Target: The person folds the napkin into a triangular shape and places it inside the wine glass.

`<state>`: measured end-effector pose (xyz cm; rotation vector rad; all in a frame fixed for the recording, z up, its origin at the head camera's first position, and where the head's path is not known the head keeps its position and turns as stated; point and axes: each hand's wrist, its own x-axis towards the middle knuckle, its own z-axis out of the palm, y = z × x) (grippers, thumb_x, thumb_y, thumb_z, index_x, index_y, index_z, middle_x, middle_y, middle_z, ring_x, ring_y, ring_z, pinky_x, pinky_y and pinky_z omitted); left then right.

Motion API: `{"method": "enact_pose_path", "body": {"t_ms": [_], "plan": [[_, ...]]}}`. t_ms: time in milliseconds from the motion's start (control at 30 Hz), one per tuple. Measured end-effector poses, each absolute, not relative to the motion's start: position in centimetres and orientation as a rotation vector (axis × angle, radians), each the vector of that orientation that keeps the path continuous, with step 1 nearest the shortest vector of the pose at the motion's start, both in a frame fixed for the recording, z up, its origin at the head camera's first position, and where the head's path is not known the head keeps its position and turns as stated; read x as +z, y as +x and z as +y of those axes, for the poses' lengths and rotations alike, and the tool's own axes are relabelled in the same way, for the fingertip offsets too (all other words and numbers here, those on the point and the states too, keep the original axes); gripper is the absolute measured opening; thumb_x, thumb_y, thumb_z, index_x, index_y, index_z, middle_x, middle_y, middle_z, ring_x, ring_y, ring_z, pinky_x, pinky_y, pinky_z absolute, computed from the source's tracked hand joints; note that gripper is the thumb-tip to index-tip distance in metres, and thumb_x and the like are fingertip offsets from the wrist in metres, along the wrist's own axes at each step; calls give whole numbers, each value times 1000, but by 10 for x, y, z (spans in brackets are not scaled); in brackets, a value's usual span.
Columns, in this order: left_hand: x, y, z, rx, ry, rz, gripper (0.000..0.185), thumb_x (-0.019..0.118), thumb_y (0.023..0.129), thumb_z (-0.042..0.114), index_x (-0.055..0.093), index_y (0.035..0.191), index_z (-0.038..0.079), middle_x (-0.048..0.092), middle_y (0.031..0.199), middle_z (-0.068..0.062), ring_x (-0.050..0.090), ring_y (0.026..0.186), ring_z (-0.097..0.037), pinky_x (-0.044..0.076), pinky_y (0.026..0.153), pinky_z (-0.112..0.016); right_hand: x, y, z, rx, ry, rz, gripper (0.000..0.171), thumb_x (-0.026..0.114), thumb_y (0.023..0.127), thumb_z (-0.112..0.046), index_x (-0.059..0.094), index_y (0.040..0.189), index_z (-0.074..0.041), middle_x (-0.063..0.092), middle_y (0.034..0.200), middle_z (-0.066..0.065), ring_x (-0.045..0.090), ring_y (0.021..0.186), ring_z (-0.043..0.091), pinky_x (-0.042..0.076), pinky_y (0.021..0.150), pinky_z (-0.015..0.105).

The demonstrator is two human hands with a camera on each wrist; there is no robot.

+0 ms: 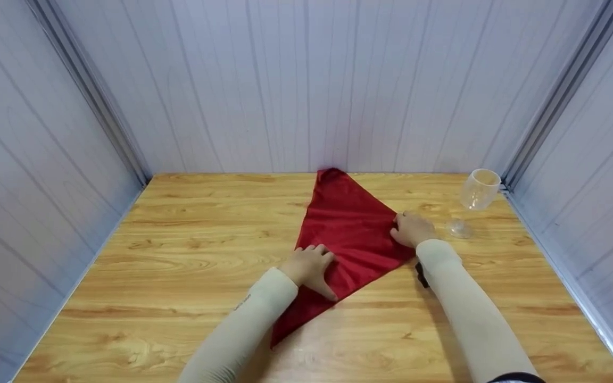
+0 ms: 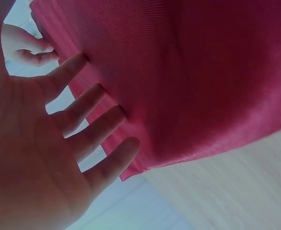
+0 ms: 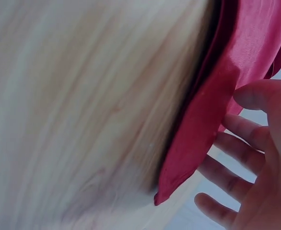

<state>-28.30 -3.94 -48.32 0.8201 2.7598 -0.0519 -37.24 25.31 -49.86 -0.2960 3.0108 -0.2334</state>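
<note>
Red cloth napkin (image 1: 346, 234) lies on wooden table (image 1: 179, 255), folded to a triangle: top tip at back wall, centre; right corner under R hand; long tail runs down-left toward near edge, passing under L forearm. Fabric looks satin-like, slight sheen, a few creases near mid.

L hand (image 1: 311, 267) rests flat on napkin's lower-left edge, palm down. Fingers (image 2: 95, 132) straight + spread apart, tips pressing into cloth; not curled round anything. Thumb points toward near side, lying on cloth along the fold. Left wrist cam: four fingertips touching red fabric, gaps between them clear, table showing below cloth edge.

R hand (image 1: 412, 229) sits at napkin's right corner, back of hand up. Right wrist cam: fingers (image 3: 239, 177) loosely bent, apart, right beside the raised folded edge of cloth; thumb (image 3: 255, 96) against the fabric's upper side. Corner lifted a bit off table here. Cannot tell for sure if it's an actual pinch; head view suggests fingertips are on the corner.

Clear stemmed wine glass (image 1: 475, 199) stands upright at table's far-right, near R hand but not touching it or napkin. Both arms in cream sleeves (image 1: 466, 308). Small dark object (image 1: 421, 276) at R wrist, prob. the cam mount. Pale panelled walls (image 1: 306, 80) on three sides.
</note>
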Motion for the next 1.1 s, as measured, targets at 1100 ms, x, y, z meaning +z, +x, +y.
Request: {"method": "enact_pose_path", "body": {"t_ms": [1100], "plan": [[-484, -272, -25, -30, 981, 2748, 55, 76, 86, 46, 59, 134, 25, 53, 134, 0, 50, 125, -22, 41, 103, -46, -519, -379, 262, -570, -437, 2994, 45, 43, 105, -18, 48, 147, -3, 41, 152, 21, 34, 140, 44, 26, 112, 60]]}}
